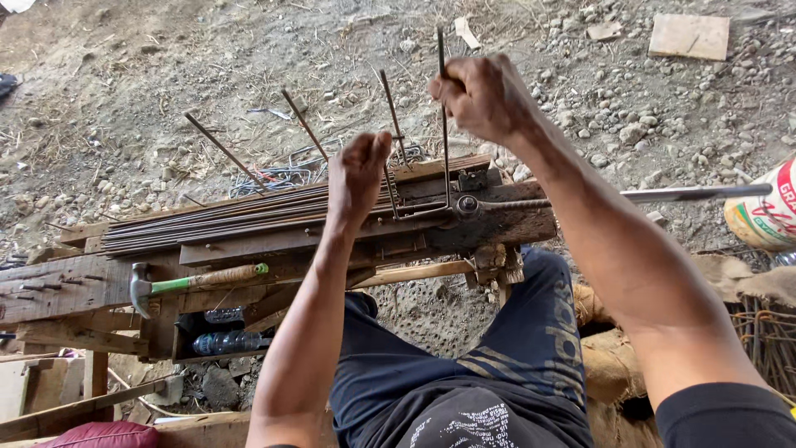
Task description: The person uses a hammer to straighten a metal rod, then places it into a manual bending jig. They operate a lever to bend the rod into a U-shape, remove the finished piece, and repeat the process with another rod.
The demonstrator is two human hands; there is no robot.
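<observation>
Sitting over a rough wooden tabletop (75, 282), a person works on a thin steel rod (444, 124) with both bare hands. The right hand (485, 98) is raised above the far edge of the tabletop, and its fingers (452, 93) are pressed closed around the upright part of the rod. This part has its long axis nearly vertical, with the free end pointing up and away from the person. At the bottom the rod turns and runs flat along the tabletop toward the left, and a second upright leg (391, 116) rises there, tilted slightly left. The left hand (358, 172) is a closed fist just beside this second leg; I cannot tell whether it really pinches the rod or only rests against it. The bent rod sits at a metal bending jig (468, 192) fixed on the tabletop, and a long lever bar (688, 194) goes from the jig out to the right, almost horizontal. A bundle of straight rods (207, 220) lies lengthwise on the tabletop, left of the hands. Nearer the person lies a claw hammer (195, 280) with a green and tan handle, its head pointing left. Plastic bottles (228, 342) lie under the tabletop, and the ground (580, 108) beyond is stony.
</observation>
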